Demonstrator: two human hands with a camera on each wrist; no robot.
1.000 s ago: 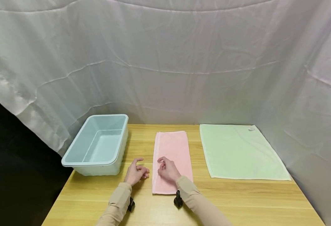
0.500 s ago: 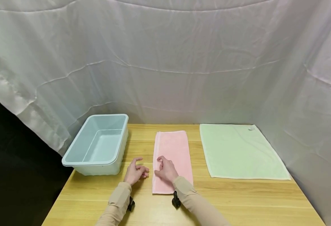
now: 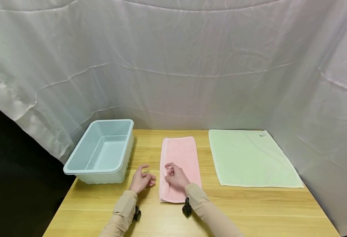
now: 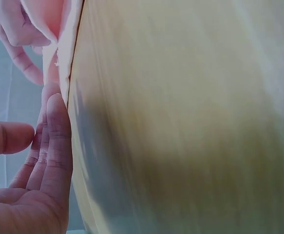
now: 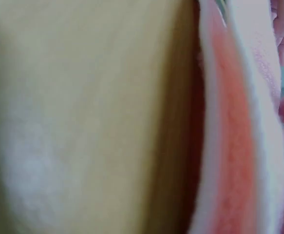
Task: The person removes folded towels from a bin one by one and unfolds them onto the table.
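A folded pink towel [image 3: 185, 149] lies lengthwise in the middle of the table in the head view. Over its left part, my right hand [image 3: 177, 177] pinches the upper layer near the left edge. That layer stands slightly raised there, and in the right wrist view a gap shows between the layers of the towel [image 5: 232, 126]. My left hand [image 3: 142, 180] rests just left of the towel, thumb and fingers apart and relaxed. In the left wrist view the fingertips of the left hand [image 4: 49, 170] reach right up to the towel's edge, close below the right hand [image 4: 22, 27].
A light blue plastic bin [image 3: 123, 166] stands on the left of the wooden table [image 3: 250, 210], with nothing seen inside. A pale green towel [image 3: 250, 158] lies spread flat on the right. Grey-white curtains [image 3: 173, 92] hang behind and at the sides.
The right thumb has drawn in to the index finger side, taking the pink towel's upper layer. The layer by the left edge has risen a little. The left hand stays put.
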